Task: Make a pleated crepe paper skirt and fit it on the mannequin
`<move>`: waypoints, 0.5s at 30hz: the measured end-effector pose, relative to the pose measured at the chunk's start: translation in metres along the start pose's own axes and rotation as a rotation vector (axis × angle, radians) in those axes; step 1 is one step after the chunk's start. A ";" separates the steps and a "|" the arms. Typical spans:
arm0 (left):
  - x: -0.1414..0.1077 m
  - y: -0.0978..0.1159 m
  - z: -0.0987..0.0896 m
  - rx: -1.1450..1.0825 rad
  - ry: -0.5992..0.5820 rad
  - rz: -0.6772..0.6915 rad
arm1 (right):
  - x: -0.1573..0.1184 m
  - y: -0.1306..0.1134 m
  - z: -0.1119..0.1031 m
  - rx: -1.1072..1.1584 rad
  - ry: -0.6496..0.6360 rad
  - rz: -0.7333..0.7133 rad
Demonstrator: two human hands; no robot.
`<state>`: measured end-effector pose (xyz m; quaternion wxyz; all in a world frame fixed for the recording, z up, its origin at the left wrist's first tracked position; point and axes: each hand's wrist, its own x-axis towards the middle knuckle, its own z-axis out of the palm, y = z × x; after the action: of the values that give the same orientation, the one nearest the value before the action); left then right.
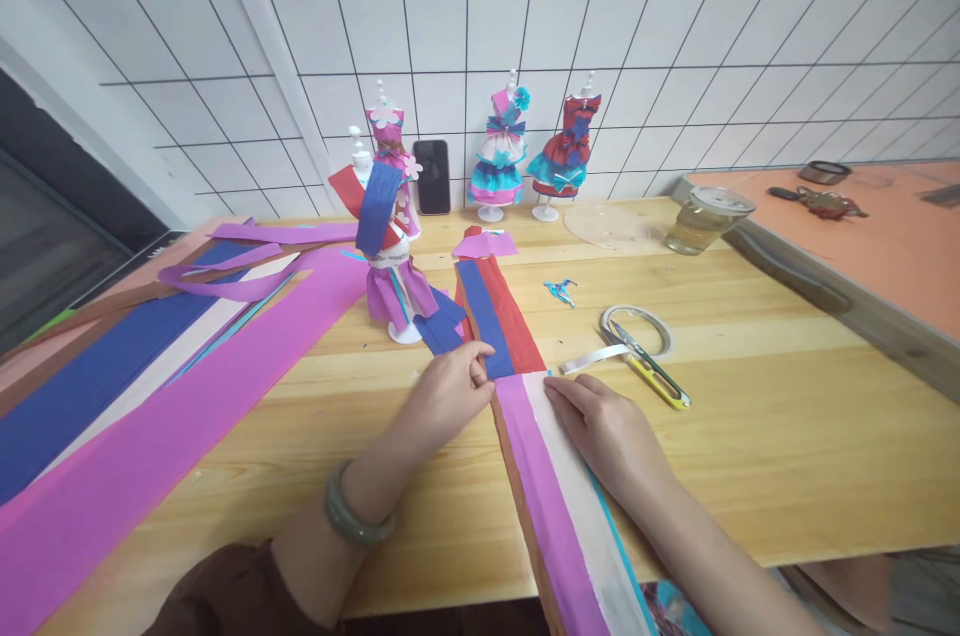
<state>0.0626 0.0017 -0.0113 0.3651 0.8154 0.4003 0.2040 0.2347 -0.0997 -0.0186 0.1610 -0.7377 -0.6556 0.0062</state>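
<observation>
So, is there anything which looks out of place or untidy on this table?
Nothing looks spilled or damaged. Untidy: the scissors lie across the tape roll, whose loose end sticks out, and the pink-and-white strip runs past the front edge of the table.

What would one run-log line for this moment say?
left hand: at left edge of layered strips | right hand: at their right edge | scissors: on wooden table, right of strips

A white, dark-gridded wall is rising behind the wooden worktop. An orange tabletop is extending at right, a dark panel is standing at far left, and bright light is washing the wall.
</observation>
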 end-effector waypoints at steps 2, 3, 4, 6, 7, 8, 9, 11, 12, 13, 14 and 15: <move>0.000 0.000 0.000 0.007 0.002 -0.003 | 0.000 0.000 0.000 -0.017 0.013 0.000; 0.000 0.000 0.000 0.010 0.006 -0.006 | 0.000 0.000 0.001 -0.030 0.014 -0.003; -0.001 0.000 0.001 0.013 0.010 -0.008 | 0.000 0.000 0.001 -0.042 0.011 -0.009; -0.001 0.001 0.001 0.012 0.018 -0.006 | -0.001 0.000 0.001 -0.068 -0.003 -0.018; -0.001 0.001 0.001 0.010 0.023 -0.002 | -0.001 0.000 0.001 -0.079 -0.012 -0.020; -0.001 0.001 0.001 0.006 0.024 0.004 | -0.001 0.000 0.001 -0.089 -0.020 -0.021; -0.001 0.001 0.001 0.001 0.022 0.009 | -0.001 0.000 0.001 -0.096 -0.025 -0.020; -0.001 0.000 0.000 -0.016 0.014 0.013 | -0.001 0.000 0.001 -0.103 -0.029 -0.018; -0.001 -0.001 -0.001 -0.027 0.008 0.012 | -0.001 0.000 0.001 -0.103 -0.028 -0.019; 0.000 -0.002 -0.001 -0.040 0.004 0.012 | -0.001 0.000 0.001 -0.101 -0.024 -0.022; 0.000 -0.003 -0.002 -0.055 0.001 0.013 | -0.001 0.001 0.002 -0.098 -0.018 -0.027; 0.001 -0.005 -0.002 -0.070 0.000 0.015 | -0.001 0.001 0.002 -0.096 -0.012 -0.031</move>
<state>0.0597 0.0056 -0.0135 0.3919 0.8051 0.3867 0.2208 0.2350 -0.1007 -0.0209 0.1218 -0.7343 -0.6674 -0.0233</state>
